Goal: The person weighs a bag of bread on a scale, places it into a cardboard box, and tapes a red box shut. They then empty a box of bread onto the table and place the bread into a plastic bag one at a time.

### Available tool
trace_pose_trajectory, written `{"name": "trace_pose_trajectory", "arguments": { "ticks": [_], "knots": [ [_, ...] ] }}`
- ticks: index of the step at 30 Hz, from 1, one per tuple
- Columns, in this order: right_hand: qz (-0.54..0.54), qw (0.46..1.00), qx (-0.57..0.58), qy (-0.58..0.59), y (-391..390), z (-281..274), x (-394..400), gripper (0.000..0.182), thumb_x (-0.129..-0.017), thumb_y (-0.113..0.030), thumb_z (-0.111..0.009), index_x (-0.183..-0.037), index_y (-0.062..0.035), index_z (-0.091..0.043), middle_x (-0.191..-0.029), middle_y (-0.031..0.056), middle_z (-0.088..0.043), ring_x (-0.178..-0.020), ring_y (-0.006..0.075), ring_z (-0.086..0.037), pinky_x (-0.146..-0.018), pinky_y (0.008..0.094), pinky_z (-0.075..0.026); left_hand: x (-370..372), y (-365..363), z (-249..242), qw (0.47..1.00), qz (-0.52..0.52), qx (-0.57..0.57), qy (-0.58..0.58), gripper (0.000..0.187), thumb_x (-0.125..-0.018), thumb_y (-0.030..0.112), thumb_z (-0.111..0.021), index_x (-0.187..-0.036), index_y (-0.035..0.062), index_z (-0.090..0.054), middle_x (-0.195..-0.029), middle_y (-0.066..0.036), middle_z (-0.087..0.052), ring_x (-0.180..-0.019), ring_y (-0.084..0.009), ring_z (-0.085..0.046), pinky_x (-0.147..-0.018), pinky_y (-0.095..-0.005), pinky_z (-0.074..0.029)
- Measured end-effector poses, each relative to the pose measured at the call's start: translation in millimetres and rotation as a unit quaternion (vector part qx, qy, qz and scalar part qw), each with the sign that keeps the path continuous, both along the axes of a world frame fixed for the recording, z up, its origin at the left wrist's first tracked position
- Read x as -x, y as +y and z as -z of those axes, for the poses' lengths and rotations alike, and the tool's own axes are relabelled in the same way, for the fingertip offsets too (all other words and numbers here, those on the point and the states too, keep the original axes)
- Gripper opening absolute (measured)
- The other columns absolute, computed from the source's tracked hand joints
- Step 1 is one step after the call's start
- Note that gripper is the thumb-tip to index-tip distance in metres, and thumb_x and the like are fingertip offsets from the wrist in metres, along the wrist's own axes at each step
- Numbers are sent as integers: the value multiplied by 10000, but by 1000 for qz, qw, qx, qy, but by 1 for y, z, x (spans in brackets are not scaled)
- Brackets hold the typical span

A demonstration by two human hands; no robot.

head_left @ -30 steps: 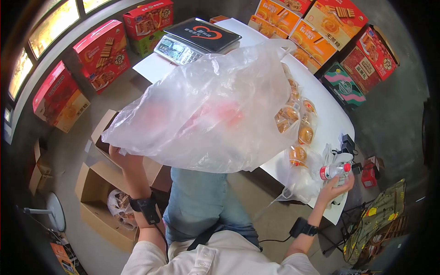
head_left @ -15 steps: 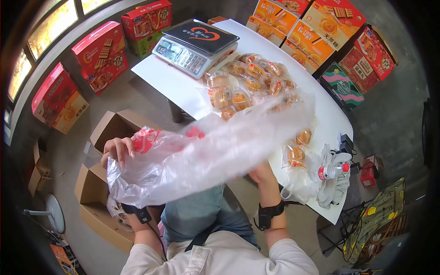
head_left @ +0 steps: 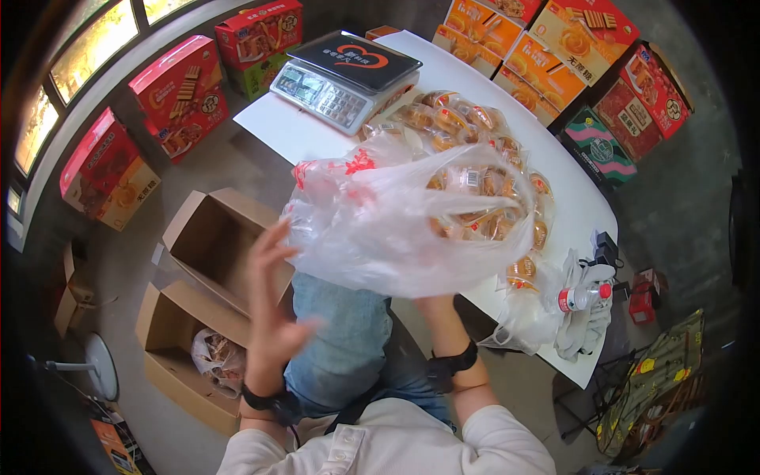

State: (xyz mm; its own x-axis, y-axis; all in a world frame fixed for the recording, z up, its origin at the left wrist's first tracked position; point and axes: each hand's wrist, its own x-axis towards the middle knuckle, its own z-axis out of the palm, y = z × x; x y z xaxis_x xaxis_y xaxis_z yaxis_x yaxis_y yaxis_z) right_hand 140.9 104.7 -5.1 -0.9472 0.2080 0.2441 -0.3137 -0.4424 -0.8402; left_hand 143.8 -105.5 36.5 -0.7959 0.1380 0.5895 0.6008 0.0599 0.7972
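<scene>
**Translucent white plastic bag with red print [head_left: 396, 229] calls for a light touch**

The bag hangs in the air at the near edge of a white tabletop [head_left: 582, 210], partly hiding round golden-brown pastries in clear wrappers [head_left: 453, 120]. The person's left hand [head_left: 275, 324] is open, fingers spread and blurred, beside the bag's printed end; whether a fingertip touches the film cannot be told. The right hand [head_left: 437, 305] is largely hidden under the bag, so its grip cannot be told.

Film this thin looks apt to cling, fold and slide. Good handling would mean a pinch close to the rim, one layer at a time, with the right hand steady as a counterweight. The looped handles, which reach out over the pastries, are best kept untwisted and clear of the wrappers, where they might snag. Slow, even tension should spread the film; a hard tug could stretch or tear it.
</scene>
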Motion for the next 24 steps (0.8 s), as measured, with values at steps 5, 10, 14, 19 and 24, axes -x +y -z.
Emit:
{"name": "trace_pose_trajectory", "arguments": {
  "ticks": [5,10,14,19,24],
  "knots": [
    [10,971,-238,-2,-16,5,-12,293,-827,-110,-532,-1085,30,-530,-1072,128,-566,-1004,211,-521,-862,330,-412,-6,40,2,992,-70,94,-36,812,-727,438,-657,-1310,11,-285,-1426,-226,-104,-1326,-317,-127,-1044,-419,-167],
    [64,973,-204,-86,-6,11,-6,267,-871,-109,-464,-1095,24,-526,-1016,105,-576,-932,147,-535,-813,280,-423,33,9,36,992,-63,-73,-82,483,-829,246,-559,-1203,-33,-431,-1332,-219,-332,-1229,-307,-337,-1007,-402,-265],
    [173,985,-4,-16,26,2,18,310,-879,-108,-417,-1127,68,-476,-1083,145,-538,-995,210,-535,-872,345,-429,57,-46,72,859,-4,-481,-179,400,-891,230,-461,-1213,-3,-420,-1239,-131,-457,-1113,-234,-466,-942,-348,-384],
    [158,987,-8,17,34,14,19,327,-876,-102,-414,-1143,80,-458,-1136,178,-500,-1052,250,-502,-923,380,-398,51,-33,55,927,-105,-329,-148,505,-855,293,-502,-1239,-7,-369,-1282,-151,-399,-1166,-256,-419,-985,-386,-348],
    [133,975,-145,104,37,12,15,336,-843,-69,-407,-1134,86,-472,-1197,202,-473,-1104,282,-468,-952,398,-356,31,-32,22,966,-231,-98,-66,1073,-532,428,-775,-1357,104,-172,-1440,-122,-68,-1318,-331,-134,-1040,-479,-149]
  ]
}}
